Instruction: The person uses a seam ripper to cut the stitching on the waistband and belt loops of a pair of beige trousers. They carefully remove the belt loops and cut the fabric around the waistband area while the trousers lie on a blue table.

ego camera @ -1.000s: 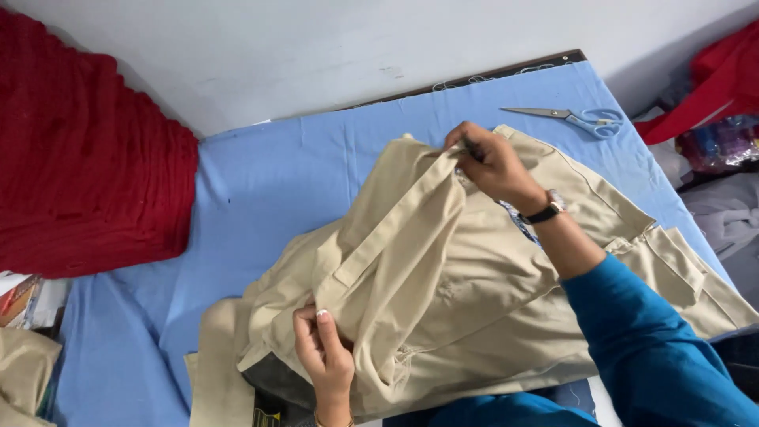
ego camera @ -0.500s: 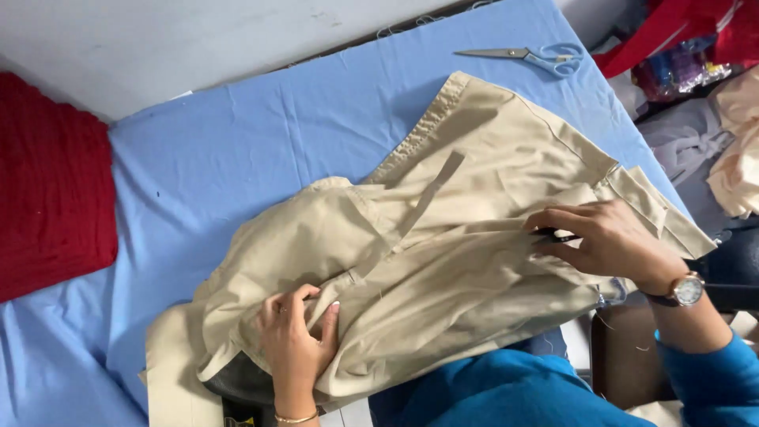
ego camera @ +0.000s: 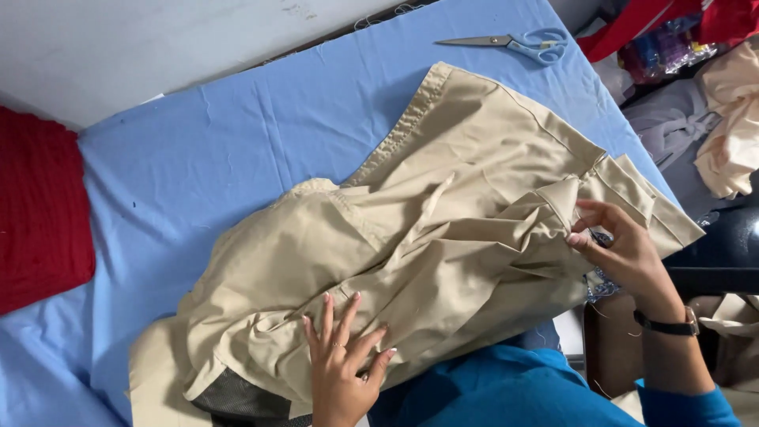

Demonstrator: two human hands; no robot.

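A: Pressing flat w/ the left hand (ego camera: pixel 341 372), palm down and fingers spread, so that grip's apart and clamped on nothing. It rests on the near lower edge of the beige garment (ego camera: pixel 427 261).

B: And the right hand (ego camera: pixel 621 253)?

A: Right grip's together, thumb and fingertips pinched on a folded bit of the beige garment's edge, at its far right side. A dark wristwatch (ego camera: pixel 668 323) sits on that wrist, just below the grip.

B: Where's the cloth overall?

A: Spread and rumpled between both grips, on the blue surface (ego camera: pixel 237 158). One stitched hem runs up and away from the left grip toward the far edge. Creases bunch toward the right grip. A dark mesh piece (ego camera: pixel 237 402) pokes out under the garment, just left of the left grip.

B: Anything else nearby?

A: Scissors (ego camera: pixel 514 43) w/ light blue handles, well above the right grip, near the far edge of the surface, apart from the garment. Red fabric (ego camera: pixel 39 213) lies far left of the left grip, over the surface's left end. To the right of the right grip, off the surface, there's a pile of pale cloth (ego camera: pixel 727 126) and more red stuff at the top corner. Blue sleeve (ego camera: pixel 688 407) covers the right forearm, below the watch. Can't tell what's under the right grip beyond some clear crinkly material.
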